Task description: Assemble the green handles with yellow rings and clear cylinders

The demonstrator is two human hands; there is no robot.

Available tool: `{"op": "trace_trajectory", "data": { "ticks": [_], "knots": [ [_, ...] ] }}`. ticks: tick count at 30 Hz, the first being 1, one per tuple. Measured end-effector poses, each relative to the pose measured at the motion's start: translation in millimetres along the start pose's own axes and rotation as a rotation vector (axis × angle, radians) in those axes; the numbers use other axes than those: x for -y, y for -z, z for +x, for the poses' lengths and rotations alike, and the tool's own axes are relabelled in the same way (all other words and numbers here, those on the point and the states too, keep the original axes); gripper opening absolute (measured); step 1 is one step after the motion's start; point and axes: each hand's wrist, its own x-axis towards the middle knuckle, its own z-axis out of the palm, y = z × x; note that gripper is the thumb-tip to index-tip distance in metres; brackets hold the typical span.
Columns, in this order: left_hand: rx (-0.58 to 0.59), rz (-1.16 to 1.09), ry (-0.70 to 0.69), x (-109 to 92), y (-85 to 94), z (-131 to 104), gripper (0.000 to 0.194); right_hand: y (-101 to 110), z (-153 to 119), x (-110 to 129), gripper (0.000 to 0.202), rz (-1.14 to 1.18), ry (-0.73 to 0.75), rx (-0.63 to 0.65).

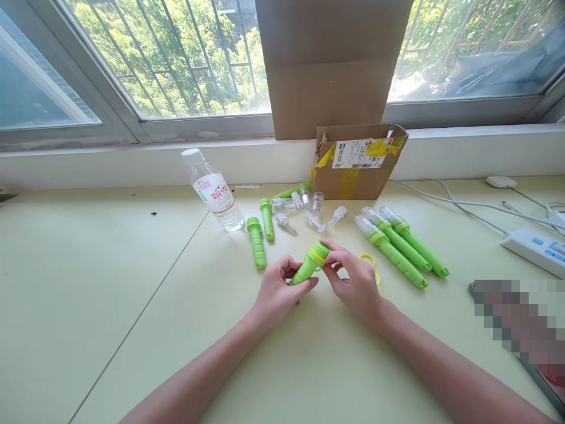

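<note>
My left hand (282, 285) is closed around the lower part of a green plastic handle (306, 268), which is tilted with its wide threaded end up to the right. A yellow ring (317, 255) sits around the handle just below the thread. The fingers of my right hand (348, 274) pinch that threaded end at the ring. More yellow rings (367, 257) lie on the table, partly hidden behind my right hand. Left of the hands lie two loose green handles (256, 242) (267, 219). Transparent plastic caps (315, 221) and white-ended transparent pieces (285, 222) are scattered beyond.
Three green handles with transparent caps (392, 250) lie to the right. A water bottle (216, 191) leans at the back left. An open cardboard box (353, 179) stands by the window. Cables, a power strip (534, 250) and a phone-like object with a pixelated surface (516, 330) are at right.
</note>
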Motion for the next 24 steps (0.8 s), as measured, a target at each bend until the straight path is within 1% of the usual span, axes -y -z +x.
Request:
{"op": "trace_trajectory", "data": {
  "ticks": [4,11,16,20,24],
  "knots": [
    [-0.003,0.006,0.004,-1,-0.2,0,0.026,0,0,-1,0.018,-0.009,-0.019,0.009],
    [0.029,-0.018,0.033,-8,0.4,-1,0.026,1,2,0,0.017,-0.009,-0.023,0.012],
    [0.076,-0.046,0.064,-14,2.8,-1,0.025,2,2,0,0.017,0.004,-0.018,0.014],
    [0.129,-0.038,0.054,-15,4.0,0,0.025,2,2,-1,0.015,0.007,-0.013,0.015],
    [0.125,-0.024,0.011,-13,4.2,2,0.028,3,3,0,0.014,-0.001,-0.01,0.004]
  ]
}}
